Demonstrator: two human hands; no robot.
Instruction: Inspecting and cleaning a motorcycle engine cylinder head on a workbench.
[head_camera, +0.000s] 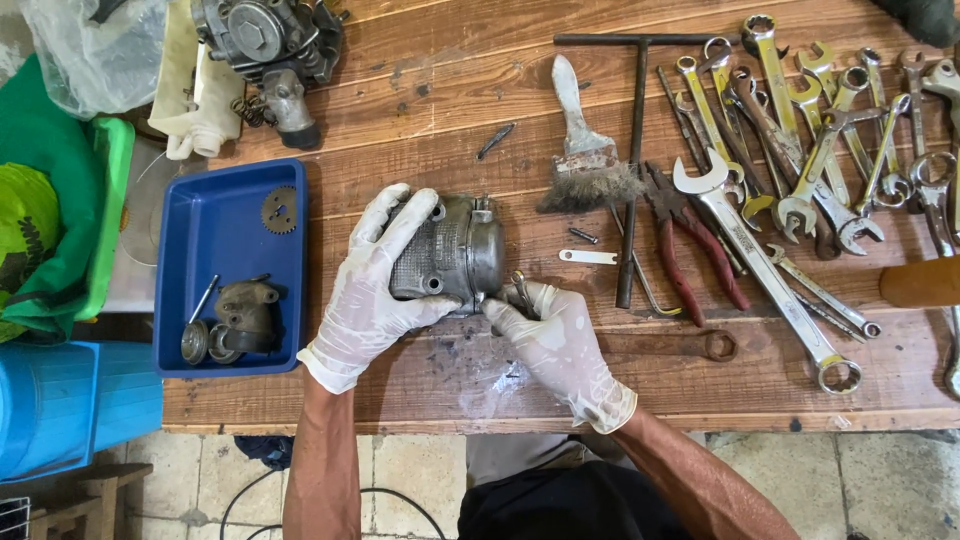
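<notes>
A grey, ribbed metal engine part (455, 250) lies on the wooden workbench (700, 390). My left hand (375, 290), in a white glove, is clasped over its left side and holds it down. My right hand (560, 345), also gloved, pinches a small metal tool (521, 292) against the part's lower right edge. The tool's tip is hidden between my fingers and the part.
A blue tray (205, 250) at left holds a gear and small metal parts. A carburettor (270, 45) sits at the back left. A brush (585, 150), red-handled pliers (690, 245), a T-handle wrench (635, 150) and several spanners (800, 170) lie to the right.
</notes>
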